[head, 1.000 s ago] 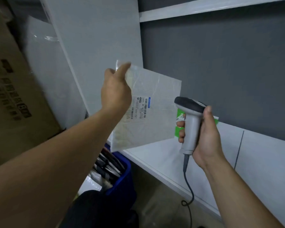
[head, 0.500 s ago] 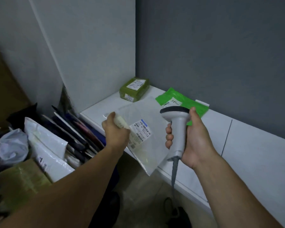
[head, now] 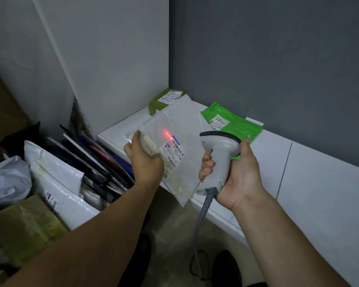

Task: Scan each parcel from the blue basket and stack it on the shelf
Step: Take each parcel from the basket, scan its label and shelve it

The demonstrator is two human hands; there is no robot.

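The clear parcel (head: 180, 125) is held over the front edge of the shelf (head: 298, 162) for scanning, label up, and its long axis seems to run toward the back wall. The right hand (head: 238, 175) wraps the scanner (head: 220, 150), and the left hand (head: 145, 160) pinches the parcel's left edge. The red beam (head: 167, 134) lies just off the barcode (head: 177, 149), so the aim likely needs nudging.

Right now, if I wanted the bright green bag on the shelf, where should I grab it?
Probably pinch the bright green bag by its crinkly right end, coming from the front and above. It lies flat on the shelf with its back edge near the wall, so there's little room behind.
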